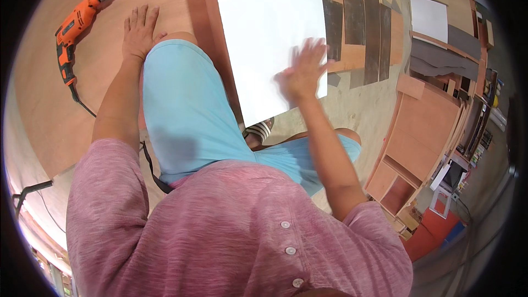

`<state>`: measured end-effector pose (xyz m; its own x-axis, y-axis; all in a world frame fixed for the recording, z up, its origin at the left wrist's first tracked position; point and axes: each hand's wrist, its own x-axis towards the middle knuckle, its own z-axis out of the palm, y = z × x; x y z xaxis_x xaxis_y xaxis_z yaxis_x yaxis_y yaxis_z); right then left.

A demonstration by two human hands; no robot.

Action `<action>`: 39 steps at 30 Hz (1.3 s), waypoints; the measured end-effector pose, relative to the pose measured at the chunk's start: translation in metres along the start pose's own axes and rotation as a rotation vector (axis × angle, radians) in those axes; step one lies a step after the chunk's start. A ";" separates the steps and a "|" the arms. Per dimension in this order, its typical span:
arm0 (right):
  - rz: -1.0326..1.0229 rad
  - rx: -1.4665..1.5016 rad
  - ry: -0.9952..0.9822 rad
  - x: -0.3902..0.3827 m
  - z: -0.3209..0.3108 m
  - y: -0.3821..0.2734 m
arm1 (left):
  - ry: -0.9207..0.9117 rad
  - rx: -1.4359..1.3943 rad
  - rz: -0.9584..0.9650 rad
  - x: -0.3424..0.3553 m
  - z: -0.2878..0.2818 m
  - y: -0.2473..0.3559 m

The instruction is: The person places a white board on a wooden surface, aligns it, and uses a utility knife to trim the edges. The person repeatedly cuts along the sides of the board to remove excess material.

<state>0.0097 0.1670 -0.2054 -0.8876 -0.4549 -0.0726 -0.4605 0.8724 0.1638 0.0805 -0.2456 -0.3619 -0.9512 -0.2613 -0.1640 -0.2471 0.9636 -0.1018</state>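
Observation:
My left hand [141, 32] lies flat with fingers spread on a large plywood sheet [49, 104], just beside my left knee. Nothing is in it. To its left rests an orange and black corded power drill [77, 25] with a bit in its chuck. My right hand [305, 74] is over the right edge of a white panel [269, 27], its fingers apart and smeared by motion; whether it touches the surface I cannot tell. The panel lies along a reddish-brown board [212, 27]. A striped sandal [260, 130] shows below the panel's near corner.
Several dark and brown board strips [372, 36] lie on the concrete floor [357, 110] to the right. Beyond them stand a wooden cabinet carcass [421, 132], stacked grey boards [443, 59] and a white piece [429, 15]. A black metal bar [34, 188] juts in at the far left.

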 end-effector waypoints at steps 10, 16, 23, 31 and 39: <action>-0.338 0.254 0.059 -0.048 0.001 -0.099 | 0.131 -0.072 0.034 0.000 0.020 -0.007; 0.169 0.083 0.012 -0.015 0.020 0.067 | 0.048 -0.011 0.037 0.005 0.002 0.004; -0.244 0.212 -0.220 -0.043 -0.014 -0.074 | 0.105 -0.008 0.044 0.004 0.019 -0.006; -0.109 0.138 0.060 0.029 0.020 0.072 | 0.116 -0.101 0.071 0.003 0.008 -0.005; -0.244 0.353 0.229 0.223 0.010 0.040 | 0.157 -0.199 0.105 0.001 0.017 -0.011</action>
<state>-0.2072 0.1023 -0.2246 -0.7465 -0.6465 0.1571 -0.6654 0.7251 -0.1774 0.0854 -0.2573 -0.3777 -0.9866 -0.1628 -0.0077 -0.1627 0.9811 0.1045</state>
